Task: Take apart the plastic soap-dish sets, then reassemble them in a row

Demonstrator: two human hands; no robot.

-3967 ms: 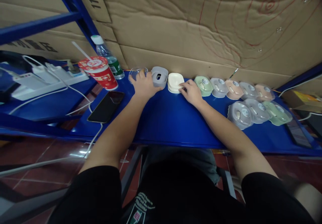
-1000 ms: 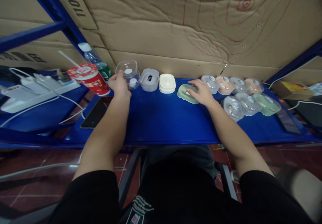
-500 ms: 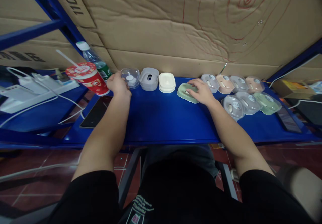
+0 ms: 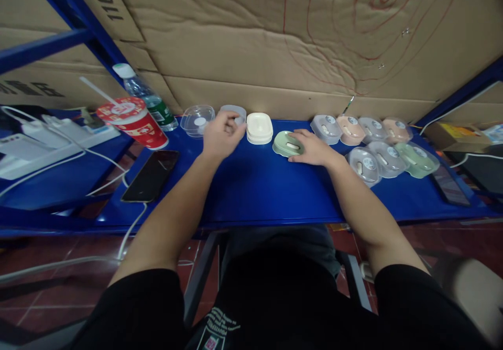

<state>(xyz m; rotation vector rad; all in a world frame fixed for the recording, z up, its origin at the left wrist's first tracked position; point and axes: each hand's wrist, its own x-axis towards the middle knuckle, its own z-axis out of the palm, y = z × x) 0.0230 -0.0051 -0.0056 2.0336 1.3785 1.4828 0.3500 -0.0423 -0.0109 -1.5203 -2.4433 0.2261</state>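
My left hand, fingers loosely bent and apart, hovers at the stack of grey plastic box parts and hides most of it. I see nothing held in it. My right hand grips a green plastic box part, fingers at its back edge and thumb at its front. This green part has a pale oval piece in its middle and rests on the blue table. Between my hands stands a short stack of cream plastic parts. Clear plastic lids lie left of the grey stack.
Several lidded boxes in grey, peach and green stand in two rows on the right. A red paper cup, a water bottle and a black phone are on the left. A cardboard wall closes the back.
My left hand has moved right, from the clear lids to the grey stack. My right hand has shifted slightly, uncovering the green part's oval piece.
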